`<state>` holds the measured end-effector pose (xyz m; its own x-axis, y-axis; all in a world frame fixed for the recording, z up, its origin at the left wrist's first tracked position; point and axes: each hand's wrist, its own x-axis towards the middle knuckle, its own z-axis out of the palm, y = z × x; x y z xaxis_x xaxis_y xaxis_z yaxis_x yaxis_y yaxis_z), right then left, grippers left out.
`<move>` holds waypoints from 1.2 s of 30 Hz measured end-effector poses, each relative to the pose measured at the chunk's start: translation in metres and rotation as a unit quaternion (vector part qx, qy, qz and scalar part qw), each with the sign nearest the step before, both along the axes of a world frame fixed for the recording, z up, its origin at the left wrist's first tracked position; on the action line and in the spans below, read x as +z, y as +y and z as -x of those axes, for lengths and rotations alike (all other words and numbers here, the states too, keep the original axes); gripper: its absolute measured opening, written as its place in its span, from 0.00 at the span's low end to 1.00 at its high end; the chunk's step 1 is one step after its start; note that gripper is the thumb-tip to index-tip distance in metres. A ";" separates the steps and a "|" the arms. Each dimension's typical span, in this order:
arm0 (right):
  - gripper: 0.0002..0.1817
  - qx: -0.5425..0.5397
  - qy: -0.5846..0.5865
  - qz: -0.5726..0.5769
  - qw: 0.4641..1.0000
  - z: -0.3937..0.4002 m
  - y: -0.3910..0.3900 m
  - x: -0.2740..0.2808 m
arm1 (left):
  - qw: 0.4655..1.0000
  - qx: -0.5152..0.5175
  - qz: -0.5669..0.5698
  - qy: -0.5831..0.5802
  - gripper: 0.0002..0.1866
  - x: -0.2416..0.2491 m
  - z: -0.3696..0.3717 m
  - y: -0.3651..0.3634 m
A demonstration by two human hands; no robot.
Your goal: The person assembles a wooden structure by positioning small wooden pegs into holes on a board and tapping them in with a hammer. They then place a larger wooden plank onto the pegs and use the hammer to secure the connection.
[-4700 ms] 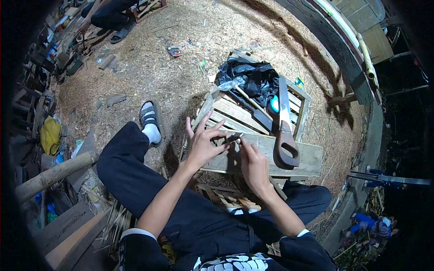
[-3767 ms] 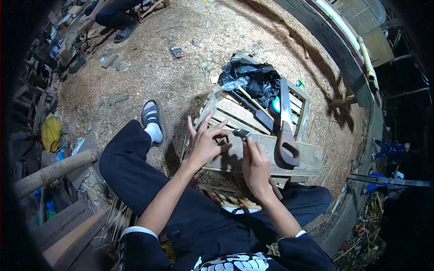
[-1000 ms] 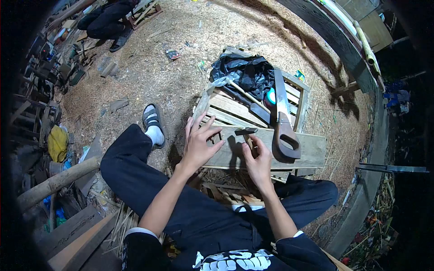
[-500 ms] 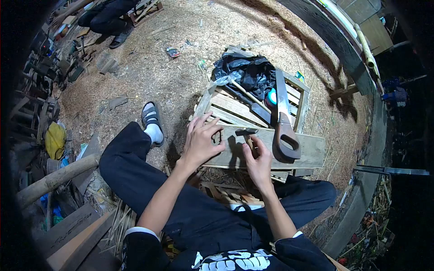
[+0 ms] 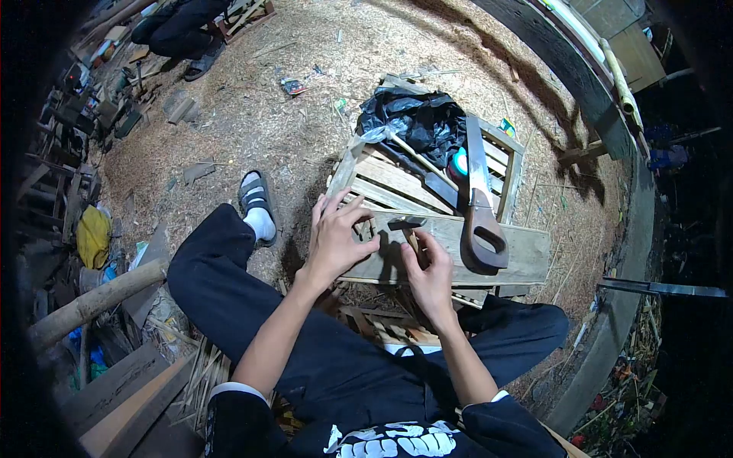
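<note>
Bare plank (image 5: 519,263) lies open past my right hand (image 5: 429,269), until the saw handle (image 5: 482,243) blocks it. Ahead, the crate (image 5: 393,182) is crowded by the saw blade (image 5: 475,156) and black bag (image 5: 416,122). Sawdust floor (image 5: 252,130) to my left is open.

You have a black bag (image 5: 416,122) beside a teal tape roll (image 5: 460,166), a brown-handled saw (image 5: 479,229) on grey-brown planks (image 5: 489,256), a yellow sack (image 5: 93,237), and black-and-white sandal (image 5: 256,200) stripes.
</note>
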<state>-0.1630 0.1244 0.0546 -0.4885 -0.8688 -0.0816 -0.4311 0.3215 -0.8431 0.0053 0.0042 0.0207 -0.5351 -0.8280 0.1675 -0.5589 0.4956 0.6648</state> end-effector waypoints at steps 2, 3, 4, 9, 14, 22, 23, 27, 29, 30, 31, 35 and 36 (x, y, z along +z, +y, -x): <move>0.19 0.005 0.007 0.001 1.000 0.000 0.001 0.002 | 1.000 0.002 -0.001 0.003 0.23 -0.001 0.001 0.001; 0.19 0.011 0.014 0.005 1.000 0.000 -0.001 0.002 | 1.000 0.006 0.001 0.006 0.22 0.000 0.001 0.001; 0.19 0.012 0.013 0.006 1.000 -0.001 -0.001 0.000 | 1.000 0.007 0.001 0.005 0.22 0.000 0.001 0.001; 0.19 -0.001 -0.008 0.005 1.000 -0.002 -0.003 0.002 | 1.000 0.001 -0.002 0.008 0.22 0.004 0.004 0.002; 0.19 0.020 0.039 0.008 0.999 0.000 -0.003 0.004 | 0.999 0.017 -0.032 0.003 0.21 0.006 0.004 0.003; 0.18 0.094 0.152 0.050 0.983 -0.006 -0.011 0.019 | 0.998 0.018 -0.057 0.014 0.22 0.000 0.004 0.000; 0.19 0.118 0.156 0.011 0.981 -0.005 -0.013 0.023 | 0.999 0.012 -0.051 0.015 0.23 0.000 0.004 -0.001; 0.20 0.155 0.219 0.096 0.959 -0.006 -0.019 0.036 | 0.999 0.007 -0.030 0.040 0.24 -0.008 0.003 -0.003; 0.20 0.162 0.231 0.109 0.953 -0.006 -0.016 0.031 | 0.999 0.010 -0.031 0.038 0.24 -0.008 0.003 -0.003; 0.20 0.170 0.242 0.124 0.947 -0.006 -0.016 0.030 | 0.999 0.013 -0.029 0.035 0.24 -0.008 0.004 -0.004; 0.22 0.189 0.271 0.060 0.942 -0.007 -0.018 0.033 | 0.999 0.008 -0.032 0.023 0.24 -0.009 0.003 -0.005; 0.23 0.178 0.273 0.101 0.940 -0.004 -0.019 0.030 | 0.999 -0.002 -0.024 0.022 0.25 -0.010 -0.001 -0.006; 0.23 0.177 0.272 0.098 0.941 -0.004 -0.017 0.030 | 0.999 0.000 -0.027 0.025 0.25 -0.010 -0.002 -0.004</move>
